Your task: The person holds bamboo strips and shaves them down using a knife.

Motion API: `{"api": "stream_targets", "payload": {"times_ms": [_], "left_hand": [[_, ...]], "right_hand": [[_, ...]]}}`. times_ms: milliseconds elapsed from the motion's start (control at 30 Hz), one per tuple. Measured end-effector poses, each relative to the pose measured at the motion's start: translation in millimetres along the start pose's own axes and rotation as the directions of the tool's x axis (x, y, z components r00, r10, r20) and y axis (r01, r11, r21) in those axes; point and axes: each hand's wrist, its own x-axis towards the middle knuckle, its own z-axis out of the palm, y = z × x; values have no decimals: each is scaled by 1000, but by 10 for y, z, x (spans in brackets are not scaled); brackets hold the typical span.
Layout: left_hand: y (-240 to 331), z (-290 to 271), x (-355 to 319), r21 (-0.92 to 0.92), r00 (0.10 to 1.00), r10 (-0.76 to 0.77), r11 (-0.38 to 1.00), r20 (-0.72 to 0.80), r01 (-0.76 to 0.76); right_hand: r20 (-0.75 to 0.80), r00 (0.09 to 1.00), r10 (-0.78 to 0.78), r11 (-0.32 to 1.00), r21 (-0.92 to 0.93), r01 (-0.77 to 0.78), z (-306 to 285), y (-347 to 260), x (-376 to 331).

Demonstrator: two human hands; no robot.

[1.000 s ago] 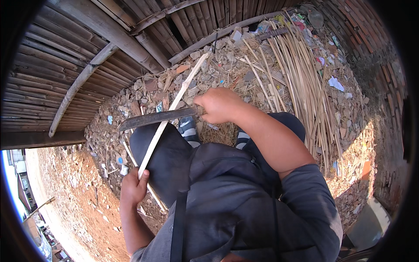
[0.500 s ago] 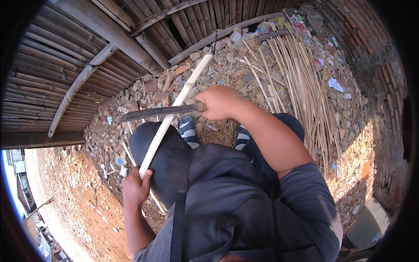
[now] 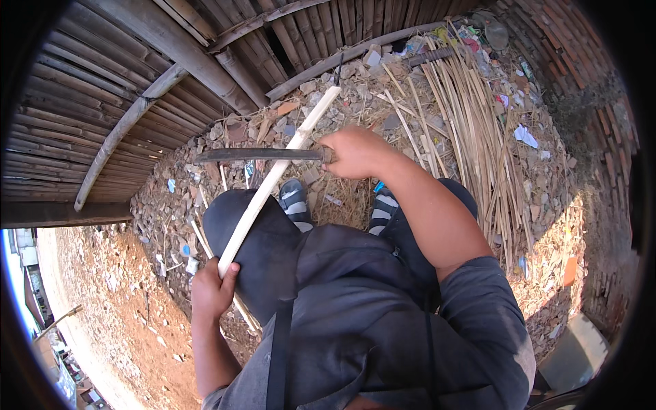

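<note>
My left hand is closed round the lower end of a pale bamboo strip, which slants up and away to the right across my left thigh. In my right hand is the handle of a machete. Its long dark blade points left and crosses the strip in its upper half. Whether the cutting edge presses into the strip I cannot tell. My sandalled feet rest on the ground beneath.
Many split bamboo sticks lie in a pile to the right. Rubble and litter cover the ground. A bamboo-slat wall stands at the upper left, a brick wall at the right. A few thin sticks lie beside my left leg.
My right hand and the machete have shifted up and slightly right, farther along the strip. The strip's far end has tilted a little to the right; my left hand stays in place.
</note>
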Motion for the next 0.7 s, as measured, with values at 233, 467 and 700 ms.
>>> {"api": "stream_targets", "payload": {"times_ms": [233,467,700], "left_hand": [[-15,15,13,37,999,38,999,-17,-38],[-2,-27,12,-19,1000,14,1000,-3,-14],[54,3,13,50,1000,-7,999,-28,8]], "right_hand": [[-183,956,227,964,180,-194,26,304,144],[-24,997,69,996,57,-68,-9,12,47],[-144,964,223,970,136,-204,-11,421,189]]}}
